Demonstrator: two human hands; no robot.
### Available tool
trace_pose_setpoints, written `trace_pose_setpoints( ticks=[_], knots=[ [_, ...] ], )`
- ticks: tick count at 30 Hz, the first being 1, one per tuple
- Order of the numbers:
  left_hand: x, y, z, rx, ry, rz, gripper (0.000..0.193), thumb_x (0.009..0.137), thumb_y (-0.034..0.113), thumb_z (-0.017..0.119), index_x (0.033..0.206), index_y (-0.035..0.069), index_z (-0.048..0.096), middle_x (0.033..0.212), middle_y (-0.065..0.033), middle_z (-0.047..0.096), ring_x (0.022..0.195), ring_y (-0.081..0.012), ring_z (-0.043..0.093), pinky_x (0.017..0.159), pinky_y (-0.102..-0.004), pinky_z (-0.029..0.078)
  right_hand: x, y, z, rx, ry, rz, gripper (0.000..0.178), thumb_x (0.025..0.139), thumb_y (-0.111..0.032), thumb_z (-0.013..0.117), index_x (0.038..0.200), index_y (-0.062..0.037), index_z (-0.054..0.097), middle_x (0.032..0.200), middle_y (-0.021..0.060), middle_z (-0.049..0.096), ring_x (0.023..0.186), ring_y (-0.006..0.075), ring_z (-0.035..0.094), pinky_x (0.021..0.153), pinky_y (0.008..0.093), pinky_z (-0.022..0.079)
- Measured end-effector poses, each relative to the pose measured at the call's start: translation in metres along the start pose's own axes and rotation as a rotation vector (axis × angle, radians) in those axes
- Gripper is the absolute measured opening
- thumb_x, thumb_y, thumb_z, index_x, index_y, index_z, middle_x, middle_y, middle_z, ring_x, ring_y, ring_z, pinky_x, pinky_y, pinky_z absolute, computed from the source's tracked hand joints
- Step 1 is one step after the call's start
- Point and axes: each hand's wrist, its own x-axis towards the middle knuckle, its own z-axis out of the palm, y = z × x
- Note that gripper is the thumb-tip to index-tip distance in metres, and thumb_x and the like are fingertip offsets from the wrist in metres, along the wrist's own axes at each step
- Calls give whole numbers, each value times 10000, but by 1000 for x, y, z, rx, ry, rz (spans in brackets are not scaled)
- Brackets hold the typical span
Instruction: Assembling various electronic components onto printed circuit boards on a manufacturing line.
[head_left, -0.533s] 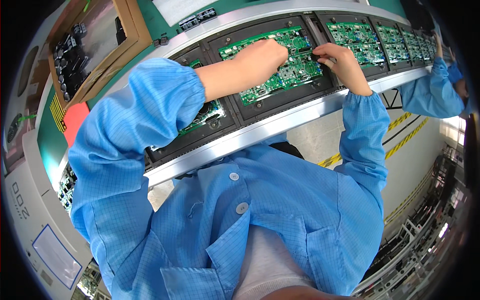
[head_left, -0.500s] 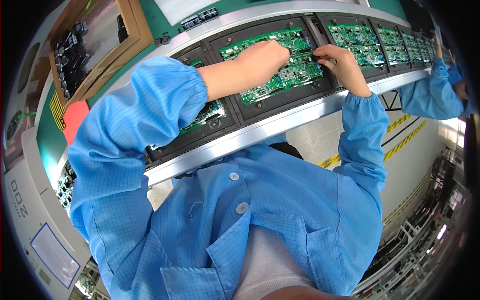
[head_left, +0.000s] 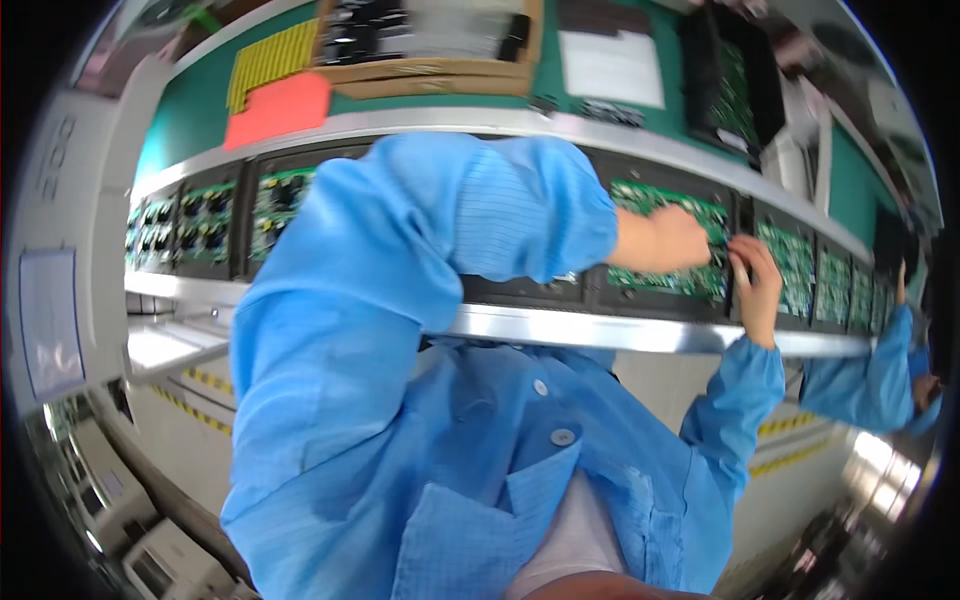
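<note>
Grip of left hand and right hand is unclear at a green, component-crowded circuit board.

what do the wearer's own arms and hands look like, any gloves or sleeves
Both arms are in long, loose, light blue sleeves: the left sleeve is baggy with creases and fine darker lines in the cloth, and the right sleeve matches in colour. Each gathers in at the wrist. The left hand and right hand are bare, with no gloves.
</note>
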Motion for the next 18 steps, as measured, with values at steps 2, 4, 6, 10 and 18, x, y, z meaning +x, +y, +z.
trace_pose_setpoints(
  ticks=[2, 4, 6, 10, 18],
  knots=[
    [-25, 0, -22, 142, 72, 80, 47, 757, 153, 711, 750, 125, 748, 815, -78, 737, 816, -276, 742, 640, -419, 578, 13, -21, 1, 5, -29, -15, 146, 915, 48, 666, 1054, 18, 702, 1129, 132, 697, 1051, 265, 676, 908, 331, 530],
    [-59, -2, -52, 215, 155, 93, 44, 758, 169, 713, 746, 135, 739, 808, -54, 724, 817, -255, 726, 658, -395, 564, 31, -44, 2, 7, -62, -63, 158, 919, 54, 657, 1067, 14, 699, 1102, 125, 698, 1006, 261, 676, 873, 324, 531],
    [-113, -7, -92, 247, 313, 92, 57, 777, 192, 703, 815, 152, 720, 843, -18, 694, 867, -219, 682, 726, -361, 535, 50, -72, 12, 39, -104, -83, 151, 916, 44, 666, 1061, 11, 699, 1087, 131, 696, 999, 275, 681, 872, 337, 534],
    [-244, -42, -165, 245, 437, -62, 131, 816, 206, 696, 923, 131, 693, 886, -23, 694, 958, -234, 683, 818, -405, 554, 94, -144, 43, 122, -214, -261, 147, 904, 42, 688, 1048, 19, 704, 1045, 131, 712, 967, 273, 689, 855, 338, 534],
    [-529, -245, -165, 144, 582, -966, 243, 896, 109, 672, 1128, 71, 732, 1072, -136, 732, 965, -330, 701, 848, -414, 573, 192, -324, 165, 402, -532, -710, 160, 923, -57, 711, 1074, -6, 717, 1034, 125, 725, 981, 291, 698, 877, 381, 551]
  ],
)
